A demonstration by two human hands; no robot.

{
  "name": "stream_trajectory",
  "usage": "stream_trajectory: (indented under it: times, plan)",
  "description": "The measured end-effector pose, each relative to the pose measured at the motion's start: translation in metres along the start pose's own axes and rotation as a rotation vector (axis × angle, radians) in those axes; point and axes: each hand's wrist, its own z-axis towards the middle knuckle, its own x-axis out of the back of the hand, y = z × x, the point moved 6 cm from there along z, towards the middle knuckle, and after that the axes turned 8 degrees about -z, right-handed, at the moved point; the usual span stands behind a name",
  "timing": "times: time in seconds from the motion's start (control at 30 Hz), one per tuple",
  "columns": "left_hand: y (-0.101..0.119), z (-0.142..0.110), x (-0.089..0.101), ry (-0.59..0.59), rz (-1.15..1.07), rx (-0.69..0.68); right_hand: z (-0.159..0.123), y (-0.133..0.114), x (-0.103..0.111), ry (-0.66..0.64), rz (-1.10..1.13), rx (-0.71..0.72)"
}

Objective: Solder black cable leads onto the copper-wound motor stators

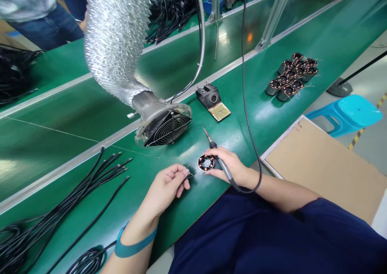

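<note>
In the head view my left hand [172, 182] is closed in a pinch on thin wire ends, with a short dark piece at the fingertips. These wires reach toward a ring-shaped motor stator [206, 162] with copper windings. My right hand [228, 167] grips the stator's rim between thumb and fingers. The same hand also holds a soldering iron [223, 168], which lies across it with its tip pointing up and away from the stator. Its black cord loops over my right wrist. A teal band [136, 245] circles my left forearm.
A fume-extractor head [169, 128] on a silver duct [117, 36] hangs ahead. Beyond my hands stands a soldering-iron holder [208, 96] with a yellow sponge [220, 111]. Several stators [292, 76] stand at right. Black cables [75, 201] lie left. A person [45, 15] stands across the bench.
</note>
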Motion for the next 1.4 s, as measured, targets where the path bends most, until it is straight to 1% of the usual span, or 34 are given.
stream_trajectory:
  times: [0.07, 0.17, 0.23, 0.37, 0.47, 0.53, 0.6, 0.7, 0.8, 0.9, 1.03, 1.1, 1.17, 1.23, 1.4]
  plan:
    - [0.002, 0.0, -0.001, -0.038, 0.084, -0.022, 0.0, 0.001, 0.0, -0.001, 0.0, 0.003]
    - [0.002, 0.0, -0.002, -0.083, 0.147, -0.006, 0.0, 0.002, 0.0, -0.006, -0.003, -0.002]
    - [0.001, 0.001, -0.001, -0.073, 0.101, 0.004, 0.0, 0.002, 0.0, -0.003, -0.002, 0.0]
    - [0.001, 0.008, 0.002, -0.023, -0.071, 0.008, 0.0, 0.001, 0.0, 0.003, 0.004, 0.011]
    - [0.001, 0.012, -0.001, -0.058, -0.164, 0.077, 0.0, 0.001, -0.001, 0.009, 0.004, 0.014]
    - [0.001, 0.012, -0.004, -0.09, -0.183, 0.136, -0.001, 0.002, -0.001, 0.01, 0.0, 0.007]
    - [0.003, 0.012, -0.007, -0.116, -0.164, 0.174, -0.001, 0.003, -0.001, 0.01, -0.002, -0.003]
    - [0.005, 0.01, -0.008, -0.122, -0.106, 0.169, -0.001, 0.004, -0.001, -0.002, 0.005, -0.005]
    - [0.002, 0.007, -0.007, -0.134, -0.038, 0.181, -0.001, 0.005, -0.001, -0.017, 0.007, -0.019]
    - [-0.001, 0.004, -0.009, -0.21, -0.028, 0.195, -0.001, 0.005, 0.0, -0.018, 0.0, -0.033]
    - [-0.001, 0.004, -0.016, -0.363, -0.003, 0.18, 0.0, 0.001, -0.001, -0.018, 0.002, -0.02]
    - [-0.003, 0.006, -0.021, -0.441, 0.013, 0.205, 0.001, -0.001, -0.002, -0.02, 0.008, 0.0]
    - [-0.007, 0.008, -0.025, -0.485, 0.005, 0.235, 0.001, -0.001, -0.004, -0.023, 0.011, 0.004]
    - [-0.01, 0.01, -0.026, -0.479, -0.028, 0.244, 0.0, 0.0, -0.005, -0.026, 0.007, -0.011]
    - [-0.017, 0.014, -0.025, -0.372, -0.09, 0.247, -0.003, 0.004, -0.005, -0.043, -0.002, -0.025]
